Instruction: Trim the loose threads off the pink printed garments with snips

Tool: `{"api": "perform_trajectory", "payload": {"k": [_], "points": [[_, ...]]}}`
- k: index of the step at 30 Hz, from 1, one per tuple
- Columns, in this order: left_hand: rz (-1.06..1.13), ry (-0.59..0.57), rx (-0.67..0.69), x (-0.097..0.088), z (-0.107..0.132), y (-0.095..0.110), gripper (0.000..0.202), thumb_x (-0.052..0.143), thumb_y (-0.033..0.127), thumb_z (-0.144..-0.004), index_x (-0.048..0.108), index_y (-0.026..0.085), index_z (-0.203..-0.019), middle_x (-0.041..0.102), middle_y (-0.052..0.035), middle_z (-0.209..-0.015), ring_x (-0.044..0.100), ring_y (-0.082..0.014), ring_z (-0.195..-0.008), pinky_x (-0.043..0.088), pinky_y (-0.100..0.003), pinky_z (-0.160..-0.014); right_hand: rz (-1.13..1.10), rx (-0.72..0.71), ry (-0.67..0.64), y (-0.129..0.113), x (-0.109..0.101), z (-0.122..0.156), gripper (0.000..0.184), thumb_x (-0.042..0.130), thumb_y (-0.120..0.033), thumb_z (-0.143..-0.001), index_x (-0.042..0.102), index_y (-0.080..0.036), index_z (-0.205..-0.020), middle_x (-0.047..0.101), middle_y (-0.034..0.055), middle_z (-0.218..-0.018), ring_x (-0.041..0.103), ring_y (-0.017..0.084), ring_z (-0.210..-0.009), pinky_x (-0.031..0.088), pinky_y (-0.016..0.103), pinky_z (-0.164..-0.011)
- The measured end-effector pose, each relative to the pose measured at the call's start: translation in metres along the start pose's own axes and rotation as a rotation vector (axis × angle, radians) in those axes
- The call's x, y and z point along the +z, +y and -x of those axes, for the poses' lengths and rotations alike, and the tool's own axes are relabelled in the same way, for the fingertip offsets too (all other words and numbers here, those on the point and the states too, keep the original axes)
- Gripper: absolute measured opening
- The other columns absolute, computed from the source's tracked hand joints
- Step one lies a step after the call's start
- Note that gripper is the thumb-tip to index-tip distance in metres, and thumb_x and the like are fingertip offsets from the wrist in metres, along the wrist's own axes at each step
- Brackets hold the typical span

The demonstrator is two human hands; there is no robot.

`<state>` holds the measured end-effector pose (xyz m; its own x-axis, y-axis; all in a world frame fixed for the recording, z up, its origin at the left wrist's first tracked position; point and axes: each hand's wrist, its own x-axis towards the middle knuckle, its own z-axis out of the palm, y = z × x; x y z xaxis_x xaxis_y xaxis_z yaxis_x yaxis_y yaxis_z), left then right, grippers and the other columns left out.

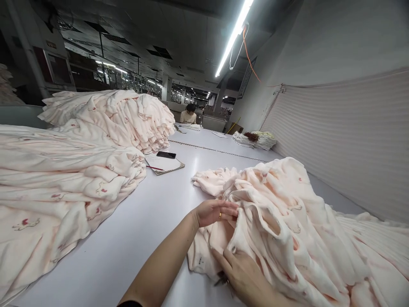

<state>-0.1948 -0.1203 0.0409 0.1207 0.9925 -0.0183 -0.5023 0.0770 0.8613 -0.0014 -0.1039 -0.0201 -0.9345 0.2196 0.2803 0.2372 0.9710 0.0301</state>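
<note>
A heap of pale pink fleece garments (287,213) with small red motifs lies on the white table (153,221) in front of me. My left hand (213,212), a ring on one finger, reaches in from the left, its fingers closed on a fold of the top garment. My right hand (243,273) rests lower on the same garment, index finger stretched along the cloth. A small dark tool (221,281) pokes out from under its palm, seemingly held by the lower fingers. A white label (200,261) shows on the garment's hem.
Tall stacks of folded pink garments (64,183) fill the table's left side. A clipboard with a pen (164,165) and a black phone (166,154) lie beyond. A seated person (189,114) works far back. A pale striped sheet (345,140) hangs on the right.
</note>
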Motion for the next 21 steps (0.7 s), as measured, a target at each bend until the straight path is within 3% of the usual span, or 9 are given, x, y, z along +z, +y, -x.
{"api": "perform_trajectory", "payload": {"k": [2, 5, 8, 10, 14, 16, 18, 21], "points": [[-0.048, 0.067, 0.001, -0.007, 0.002, 0.003, 0.033, 0.065, 0.041, -0.071, 0.069, 0.015, -0.091, 0.07, -0.0132, -0.089, 0.067, -0.0279, -0.082, 0.044, -0.043, -0.082, 0.097, 0.072, 0.006, 0.007, 0.0, -0.008, 0.022, 0.046, -0.002, -0.073, 0.058, -0.02, -0.078, 0.064, 0.0042, -0.075, 0.055, 0.015, -0.052, 0.034, 0.025, -0.047], [-0.13, 0.325, 0.108, -0.021, 0.014, -0.008, 0.027, 0.062, 0.04, -0.073, 0.064, 0.018, -0.088, 0.067, -0.007, -0.086, 0.065, -0.022, -0.08, 0.043, -0.036, -0.078, 0.107, 0.184, 0.052, 0.027, -0.014, -0.024, 0.019, 0.043, -0.009, -0.078, 0.057, -0.021, -0.078, 0.064, 0.0059, -0.08, 0.058, 0.018, -0.057, 0.038, 0.027, -0.049], [-0.227, 0.594, 0.243, -0.025, 0.03, -0.037, 0.019, 0.059, 0.037, -0.073, 0.059, 0.02, -0.081, 0.06, -0.0014, -0.078, 0.058, -0.0165, -0.072, 0.041, -0.029, -0.07, -0.012, 0.288, 0.119, 0.04, -0.028, -0.036, 0.012, 0.045, -0.016, -0.078, 0.056, -0.022, -0.081, 0.064, 0.0049, -0.083, 0.061, 0.022, -0.074, 0.046, 0.031, -0.062], [-0.292, 0.667, 0.289, -0.015, 0.036, -0.06, 0.021, 0.065, 0.034, -0.068, 0.059, 0.02, -0.082, 0.058, -0.0009, -0.078, 0.053, -0.016, -0.067, 0.04, -0.028, -0.066, -0.092, 0.343, 0.151, 0.043, -0.033, -0.041, 0.011, 0.046, -0.017, -0.078, 0.055, -0.021, -0.08, 0.064, 0.0041, -0.081, 0.061, 0.022, -0.078, 0.048, 0.032, -0.067], [-0.416, 0.702, 0.396, 0.018, 0.021, -0.092, 0.039, 0.073, 0.024, -0.058, 0.058, 0.023, -0.094, 0.057, -0.0036, -0.098, 0.05, -0.022, -0.09, 0.037, -0.03, -0.078, -0.111, 0.38, 0.167, 0.047, -0.037, -0.044, 0.011, 0.044, -0.018, -0.079, 0.054, -0.02, -0.078, 0.062, 0.0034, -0.077, 0.059, 0.02, -0.075, 0.047, 0.031, -0.067], [-0.435, 0.7, 0.424, 0.028, 0.006, -0.094, 0.03, 0.066, 0.02, -0.064, 0.059, 0.023, -0.093, 0.057, -0.0037, -0.098, 0.048, -0.0234, -0.097, 0.034, -0.032, -0.084, -0.093, 0.394, 0.177, 0.052, -0.041, -0.043, 0.01, 0.044, -0.02, -0.08, 0.054, -0.021, -0.079, 0.061, 0.003, -0.079, 0.058, 0.021, -0.076, 0.046, 0.032, -0.069], [-0.41, 0.63, 0.395, 0.03, -0.006, -0.088, 0.015, 0.056, 0.017, -0.069, 0.061, 0.022, -0.082, 0.058, -0.0027, -0.087, 0.05, -0.0225, -0.09, 0.035, -0.032, -0.082, -0.057, 0.411, 0.194, 0.06, -0.046, -0.041, 0.009, 0.044, -0.022, -0.082, 0.053, -0.021, -0.082, 0.06, 0.0039, -0.083, 0.057, 0.022, -0.08, 0.044, 0.034, -0.071], [-0.352, 0.444, 0.328, 0.027, -0.012, -0.077, 0.014, 0.049, 0.015, -0.069, 0.062, 0.019, -0.068, 0.058, -0.0004, -0.07, 0.052, -0.0199, -0.076, 0.037, -0.029, -0.073, -0.011, 0.417, 0.215, 0.072, -0.05, -0.04, 0.01, 0.042, -0.024, -0.083, 0.052, -0.021, -0.084, 0.059, 0.0053, -0.087, 0.055, 0.023, -0.082, 0.043, 0.034, -0.071]]}}
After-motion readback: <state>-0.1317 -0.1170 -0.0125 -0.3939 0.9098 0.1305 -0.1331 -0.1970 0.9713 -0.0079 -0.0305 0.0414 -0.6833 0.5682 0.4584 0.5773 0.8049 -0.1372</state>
